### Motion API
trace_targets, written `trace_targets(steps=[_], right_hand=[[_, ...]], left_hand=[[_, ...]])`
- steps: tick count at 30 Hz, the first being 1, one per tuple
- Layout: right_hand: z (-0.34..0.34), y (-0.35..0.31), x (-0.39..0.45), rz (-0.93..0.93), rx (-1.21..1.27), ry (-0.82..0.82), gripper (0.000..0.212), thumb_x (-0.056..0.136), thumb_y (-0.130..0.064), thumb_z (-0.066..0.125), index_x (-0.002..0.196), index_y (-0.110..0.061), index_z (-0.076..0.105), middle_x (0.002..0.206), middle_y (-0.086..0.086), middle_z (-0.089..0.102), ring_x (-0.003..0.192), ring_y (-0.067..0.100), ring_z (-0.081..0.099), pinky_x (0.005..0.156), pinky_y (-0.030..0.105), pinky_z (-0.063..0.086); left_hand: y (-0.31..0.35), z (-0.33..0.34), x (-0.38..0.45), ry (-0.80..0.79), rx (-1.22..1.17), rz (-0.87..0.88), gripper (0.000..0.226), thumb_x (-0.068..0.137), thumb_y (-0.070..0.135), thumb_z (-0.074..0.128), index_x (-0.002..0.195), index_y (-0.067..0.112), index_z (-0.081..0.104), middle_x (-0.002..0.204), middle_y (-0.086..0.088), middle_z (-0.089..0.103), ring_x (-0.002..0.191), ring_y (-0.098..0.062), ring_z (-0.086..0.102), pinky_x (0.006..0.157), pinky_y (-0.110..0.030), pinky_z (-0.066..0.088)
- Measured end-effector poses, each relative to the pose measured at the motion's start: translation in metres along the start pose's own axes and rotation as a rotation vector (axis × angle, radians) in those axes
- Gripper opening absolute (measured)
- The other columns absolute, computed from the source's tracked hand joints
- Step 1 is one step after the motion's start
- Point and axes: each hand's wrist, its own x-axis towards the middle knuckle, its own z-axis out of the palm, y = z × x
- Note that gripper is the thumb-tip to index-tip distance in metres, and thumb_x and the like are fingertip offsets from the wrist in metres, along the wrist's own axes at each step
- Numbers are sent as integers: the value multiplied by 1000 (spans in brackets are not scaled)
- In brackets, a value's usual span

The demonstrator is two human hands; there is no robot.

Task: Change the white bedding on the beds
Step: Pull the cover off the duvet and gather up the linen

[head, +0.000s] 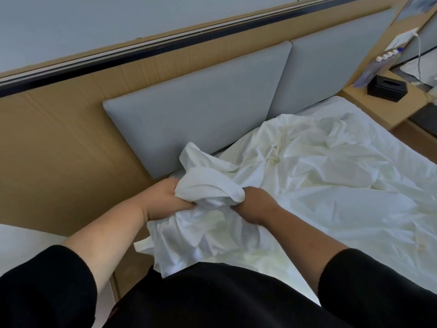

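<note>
Nearest the camera, black sleeves [45, 287] and a dark garment are seen at the lower edge, with both bare forearms reaching forward. A crumpled white cotton bed sheet [319, 176] is gathered at the near left corner of the bed, close to the headboard. The left hand [165, 197] is closed on a bunched fold of this sheet, its fingers curled tightly into the cloth so that only the back of the hand and the knuckles are shown. The right hand [253, 204] is likewise clamped on the sheet just beside it, fingers buried in the fabric. Between and above the two hands a lump of the cloth is raised, and a loose tail of it is draped down over the bed's near edge.

Beyond the hands, the rest of the sheet is spread in wrinkles across the mattress. At the lower left, part of a second white-covered bed [21, 240] is visible. Behind the sheet, two padded grey rectangular headboard panels [201, 102] are mounted on a tan wood wall panel [59, 143]. At the far right, a black box-shaped tissue holder [386, 88] is set on a light wooden bedside shelf [378, 107].
</note>
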Motion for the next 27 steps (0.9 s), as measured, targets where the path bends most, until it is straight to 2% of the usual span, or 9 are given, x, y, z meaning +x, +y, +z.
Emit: trace_targets(steps=[4,7,9,12,16,18,22,25,27], right_hand=[[-21,-4,10,-95,230,170,34,102,-33,50,125,-15,66,128,9,66,116,28,61,96,34,44],[-40,-7,8,-36,764,166,18,91,-27,58,95,-22,74,98,4,75,92,27,69,85,42,53],[-51,-10,1,-73,860,47,14,83,-20,66,93,-23,75,95,4,76,90,30,72,81,44,58],[-51,-15,-12,-78,755,-336,29,79,-4,76,107,-11,71,104,13,75,96,32,72,84,42,59],[-31,-16,-21,-35,99,-595,46,69,-30,87,110,-17,70,103,6,74,94,28,71,91,41,56],[-14,-15,-21,20,-164,-539,45,76,-36,82,112,-16,65,104,2,70,93,23,67,85,34,53],[6,-5,-7,34,-108,-223,38,91,-34,64,123,-14,63,123,8,65,109,27,62,89,33,48],[-7,-2,0,-39,250,-75,35,94,-28,64,127,-16,66,131,8,65,116,26,62,98,34,47],[-20,-3,0,-26,625,-55,27,92,-17,67,118,-21,71,119,2,71,108,24,67,100,42,52]], left_hand=[[8,-3,-2,35,-136,58,44,58,44,78,102,39,71,102,20,75,100,-1,67,89,-24,50],[5,-5,-1,1,179,-26,36,78,34,81,107,49,64,105,27,69,100,3,63,88,-23,45],[-7,-4,1,-63,477,-127,43,80,46,78,119,48,59,110,27,60,105,-3,58,90,-25,43],[-33,7,6,-54,644,-250,33,81,47,71,109,30,66,107,12,67,100,-13,62,88,-34,52],[-48,10,3,156,289,-144,31,80,29,74,109,24,69,111,8,68,105,-11,64,91,-31,51],[-40,8,-3,118,49,-46,32,82,20,81,107,38,71,111,15,71,104,1,64,90,-21,48],[-23,10,-12,-43,-103,4,38,67,28,84,99,48,75,108,17,74,104,-2,67,93,-21,51],[-21,8,-13,-59,-157,-60,44,69,28,86,111,35,73,113,11,74,108,-8,67,99,-31,50],[-29,6,-12,-82,15,-138,60,73,33,87,126,38,61,120,16,69,113,-6,62,103,-33,46]])
